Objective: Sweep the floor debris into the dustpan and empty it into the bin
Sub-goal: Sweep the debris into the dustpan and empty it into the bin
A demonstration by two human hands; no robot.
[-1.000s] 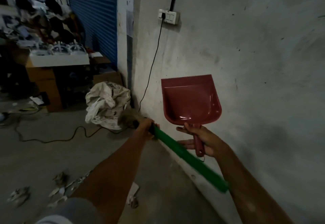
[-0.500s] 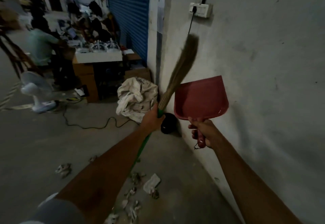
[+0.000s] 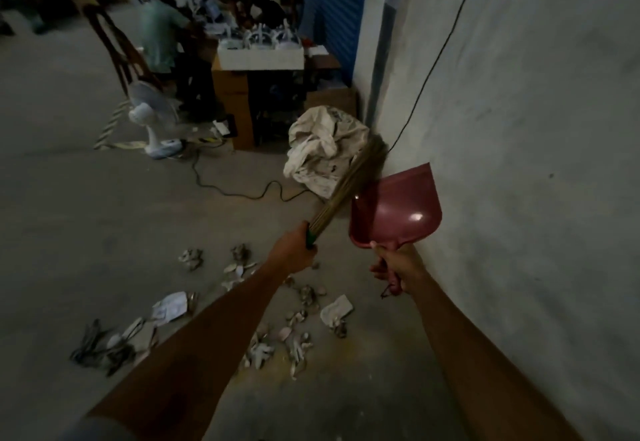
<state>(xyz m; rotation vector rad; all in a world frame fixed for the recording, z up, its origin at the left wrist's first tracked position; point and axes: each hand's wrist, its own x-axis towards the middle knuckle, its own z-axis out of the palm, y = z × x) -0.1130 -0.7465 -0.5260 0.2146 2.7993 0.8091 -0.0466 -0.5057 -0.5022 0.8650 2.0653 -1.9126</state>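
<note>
Bare grey concrete floor runs wide and open to your left, while a scuffed pale plaster wall closes off the whole right side, meeting the floor in an edge that passes just beside your right arm. Your left hand is wrapped tight round the green handle of a brown straw broom, whose bristle head points up and away towards the crumpled white sack slumped near the corner. Your right hand grips the stem of a red plastic dustpan, held in the air with its open mouth tilted up, its far edge near the wall. Broom and pan stand just beside each other; whether they touch cannot be told.

Scattered paper and scrap debris lies on the floor beneath and between your forearms, spreading leftward to a dark tangled clump. A black cable snakes across the floor beyond the litter, and a second black cord drops down the wall. Farther back, a white pedestal fan, stacked brown cardboard boxes and a blue roller shutter crowd the far end, where a seated person in a pale green shirt is dimly visible.
</note>
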